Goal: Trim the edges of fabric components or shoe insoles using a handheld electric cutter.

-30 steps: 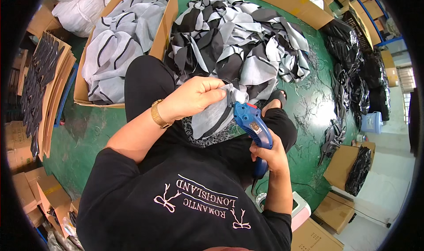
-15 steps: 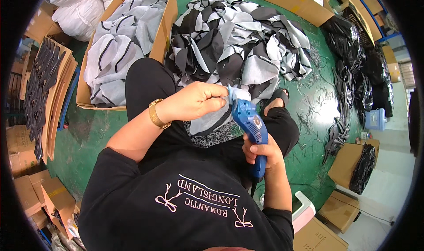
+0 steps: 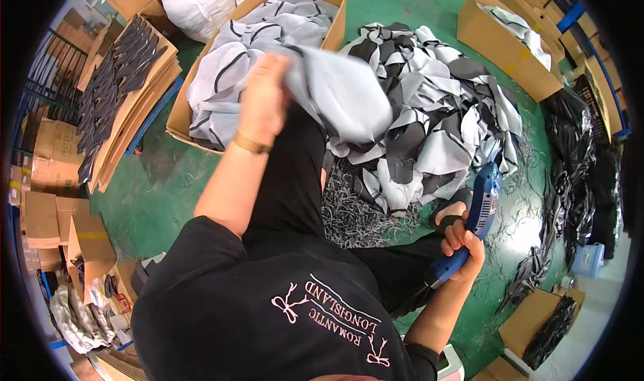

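My left hand [image 3: 263, 106], blurred by motion and wearing a gold watch, is closed on a grey fabric piece [image 3: 345, 96] with a black edge. The piece swings in the air beside the cardboard box [image 3: 339, 22] of similar grey pieces. Off to the right, my right hand [image 3: 464, 248] is wrapped round the handle of a blue electric fabric cutter [image 3: 483, 206]. Its head points away from me, over the near right side of a heap of grey and black fabric pieces [image 3: 446, 149]. Nothing lies visibly in the cutter's jaws.
Thin fabric trimmings [image 3: 355, 210] cover the green floor [image 3: 151, 200] between my legs. Cardboard sheets with black pieces [image 3: 124, 79] stand at left. Another carton [image 3: 506, 45] is at the far right, with black plastic bags [image 3: 570, 133] nearer. White sacks [image 3: 198, 5] sit behind the box.
My left hand has moved away from the cutter toward the box, carrying the fabric piece. My right hand has shifted the cutter to the right. The view has turned as well.
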Available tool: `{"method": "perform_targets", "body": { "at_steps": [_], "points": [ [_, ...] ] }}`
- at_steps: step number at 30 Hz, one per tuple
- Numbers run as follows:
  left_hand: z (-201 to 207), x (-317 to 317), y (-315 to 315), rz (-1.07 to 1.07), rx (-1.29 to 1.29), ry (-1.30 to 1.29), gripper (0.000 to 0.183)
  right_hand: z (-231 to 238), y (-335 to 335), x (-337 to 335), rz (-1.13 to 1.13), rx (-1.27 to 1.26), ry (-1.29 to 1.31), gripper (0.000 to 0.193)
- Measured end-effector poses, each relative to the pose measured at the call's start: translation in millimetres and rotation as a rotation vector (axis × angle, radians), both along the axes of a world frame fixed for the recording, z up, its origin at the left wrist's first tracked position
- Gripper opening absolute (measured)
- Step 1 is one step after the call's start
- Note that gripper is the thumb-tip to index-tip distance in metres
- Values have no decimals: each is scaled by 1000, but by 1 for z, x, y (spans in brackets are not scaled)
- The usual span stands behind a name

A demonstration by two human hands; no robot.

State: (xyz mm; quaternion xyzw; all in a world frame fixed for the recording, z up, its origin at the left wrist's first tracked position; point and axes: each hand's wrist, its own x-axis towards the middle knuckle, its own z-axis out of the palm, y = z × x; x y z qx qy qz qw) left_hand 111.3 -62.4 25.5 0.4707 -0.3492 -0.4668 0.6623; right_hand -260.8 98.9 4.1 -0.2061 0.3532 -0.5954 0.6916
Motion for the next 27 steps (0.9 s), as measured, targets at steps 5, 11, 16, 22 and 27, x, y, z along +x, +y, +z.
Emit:
{"method": "perform_targets", "body": {
  "at_steps": [5,11,16,22,27],
  "points": [
    [-30,70,-18,199,-78,145,17,-13,-17,-8,-4,6,-45,44],
    [-39,-29,-41,-307,64,-60,34,-27,-29,-17,-74,84,19,49],
    [-122,-147,-97,-779,440,-114,23,-26,-28,-21,-161,138,-9,53],
    [-281,-237,-126,-814,975,0,23,-23,-25,-28,-267,253,-68,57],
    [-326,-317,-153,-613,897,-38,30,-26,-20,-45,-360,301,-46,60]
  ]
}}
